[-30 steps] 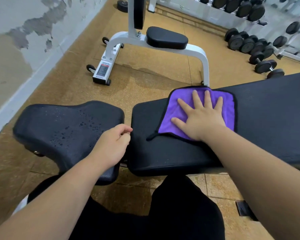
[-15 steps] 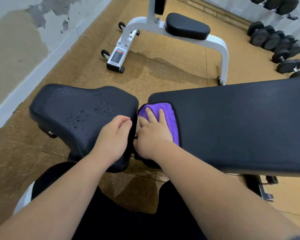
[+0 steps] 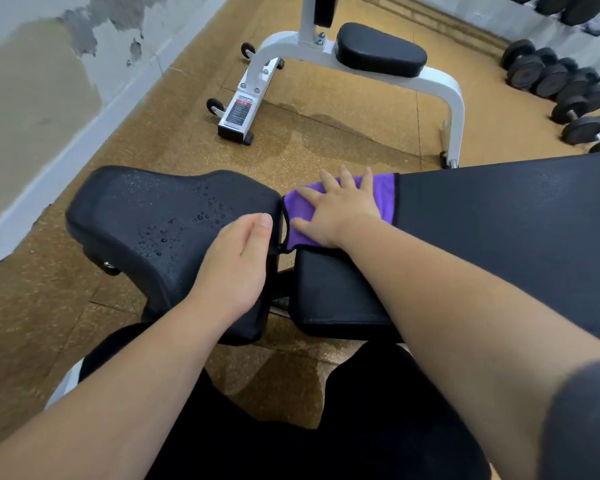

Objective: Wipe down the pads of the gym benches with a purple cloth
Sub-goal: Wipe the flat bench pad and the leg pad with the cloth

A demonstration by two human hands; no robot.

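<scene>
- The cloth point(image 3: 383, 192), bunched at the back pad's point(image 3: 499, 220) end half a second ago, now lies flatter there under the right hand point(image 3: 340, 209), whose fingers are spread straight and pressing.
- That end looks done (my judgement); the seat pad point(image 3: 136, 209) at 9 o'clock still carries droplets point(image 3: 201, 216).
- The left hand point(image 3: 236, 258) rests on the seat pad's edge; its fingers are mostly hidden, so I cannot tell if they grip.
- Speckled floor point(image 3: 343, 109); another bench point(image 3: 381, 50) at 12 o'clock, dumbbells point(image 3: 561, 84) at 2.

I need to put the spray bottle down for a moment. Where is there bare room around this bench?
The back pad is bare right of the purple cloth. The seat pad is free left of the left hand, though dotted with droplets. Crowded: the gap between pads, where the right hand presses the cloth.
</scene>
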